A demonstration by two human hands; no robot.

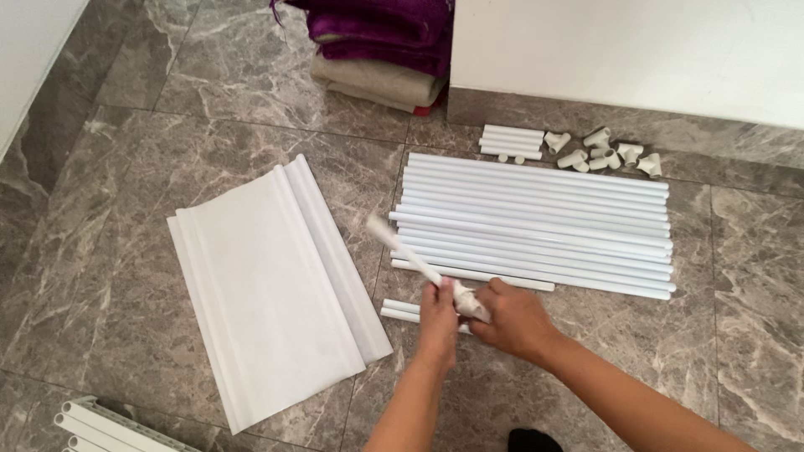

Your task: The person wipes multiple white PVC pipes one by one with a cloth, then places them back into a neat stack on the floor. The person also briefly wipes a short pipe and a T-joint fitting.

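Observation:
My left hand point(438, 316) grips a short white tube point(402, 247) that slants up to the left over the floor. My right hand point(512, 316) closes around a pale plastic connector point(469, 303) at the tube's lower end. Both hands meet just below a row of several long white tubes point(536, 224) lying side by side on the marble floor. Two short tubes point(399, 311) lie on the floor beside my left hand.
A stack of white fabric sheets point(268, 289) lies to the left. Several pale connectors point(603, 151) and short tubes point(511, 142) sit by the white wall. Folded purple and beige blankets point(381, 42) are at the top. More white tubes point(100, 427) show bottom left.

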